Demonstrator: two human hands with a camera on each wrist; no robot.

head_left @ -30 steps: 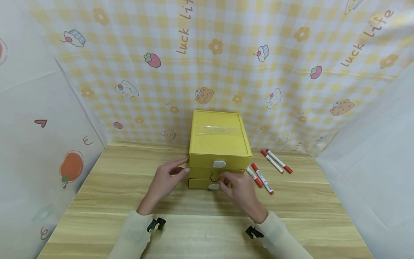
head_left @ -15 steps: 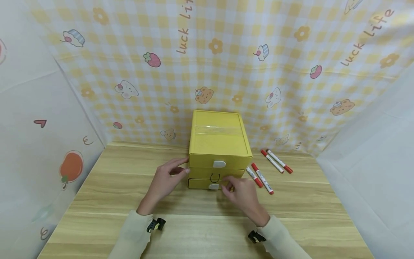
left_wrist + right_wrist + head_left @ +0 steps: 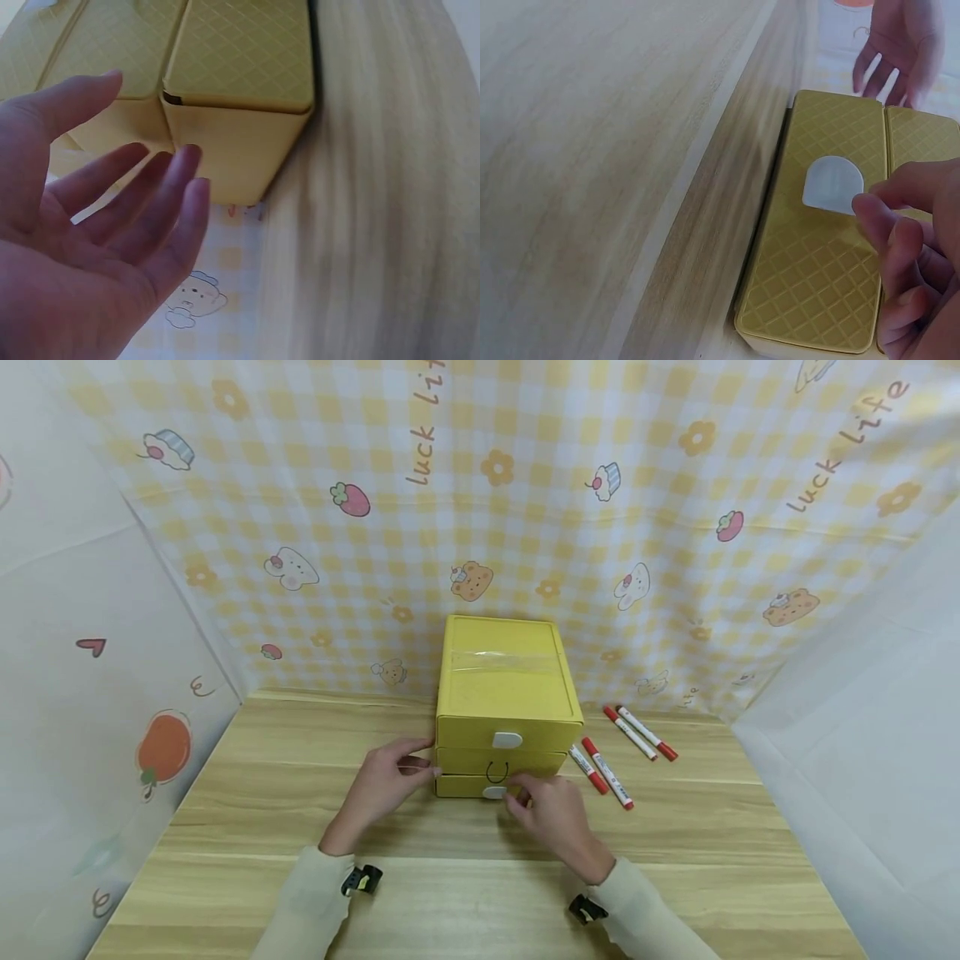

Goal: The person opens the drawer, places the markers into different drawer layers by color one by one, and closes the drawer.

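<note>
A yellow box of stacked drawers (image 3: pixel 504 685) stands against the back cloth. Its middle drawer carries a black loop handle (image 3: pixel 498 772). On the bottom drawer (image 3: pixel 817 277) is a white pull tab (image 3: pixel 832 184). My right hand (image 3: pixel 555 814) is at this tab, its bent fingertips beside the tab's edge; whether they touch it I cannot tell. At the box's left side is my left hand (image 3: pixel 382 785), fingers relaxed and spread (image 3: pixel 105 217), holding nothing. The thumb is near the box's front left edge. A second white tab (image 3: pixel 507 740) marks the top drawer.
Several red-capped markers (image 3: pixel 607 772) lie on the wooden table (image 3: pixel 300 760) to the right of the box. A strip of clear tape (image 3: pixel 506 661) crosses the box top. Behind hangs a yellow checked cloth (image 3: pixel 360 560), and white sheets flank both sides.
My right hand has left the loop handle of the middle drawer, drawn back right, then come to the bottom drawer's tab. My left hand has slid slightly lower along the box's side.
</note>
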